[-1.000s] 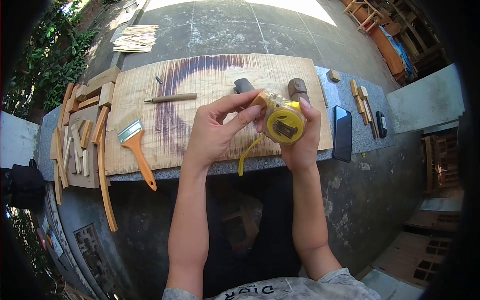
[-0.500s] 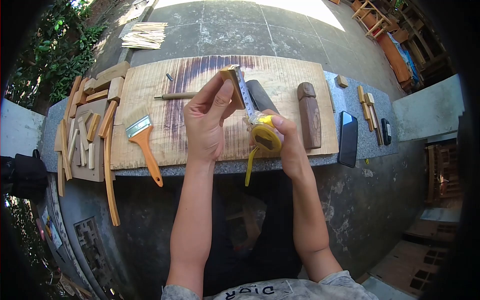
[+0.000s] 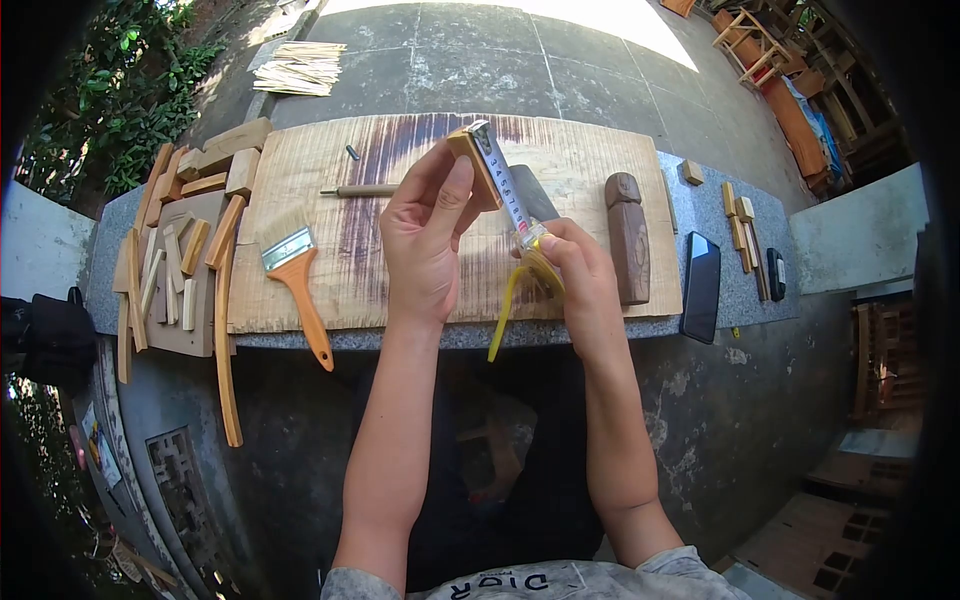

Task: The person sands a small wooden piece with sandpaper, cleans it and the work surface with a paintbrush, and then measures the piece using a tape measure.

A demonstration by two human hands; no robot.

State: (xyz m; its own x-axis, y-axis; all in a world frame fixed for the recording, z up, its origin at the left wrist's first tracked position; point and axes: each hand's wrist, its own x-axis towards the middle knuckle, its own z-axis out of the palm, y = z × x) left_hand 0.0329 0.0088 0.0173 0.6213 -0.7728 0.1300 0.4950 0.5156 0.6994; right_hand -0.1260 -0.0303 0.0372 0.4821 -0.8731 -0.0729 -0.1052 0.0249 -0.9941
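Note:
My left hand (image 3: 425,225) pinches a small wooden block (image 3: 474,165) between thumb and fingers, raised above the board. Along the block's right side runs the extended blade of a tape measure (image 3: 500,178), its metal end hook at the block's top end. My right hand (image 3: 580,280) is closed around the tape measure's case, mostly hidden by the fingers; a yellow strap (image 3: 505,310) hangs from it. Behind the tape lies a dark flat object (image 3: 532,194), partly covered.
A wooden board (image 3: 370,290) bears a wide brush (image 3: 296,290), a thin tool (image 3: 360,190) and a dark wooden piece (image 3: 628,245). Wood strips and blocks (image 3: 195,245) crowd the left. A phone (image 3: 701,287) and small wood pieces (image 3: 745,235) lie right.
More of the tape blade now shows between my hands. My right hand and the case have moved slightly down and right, and the case has turned. The view has shifted a little.

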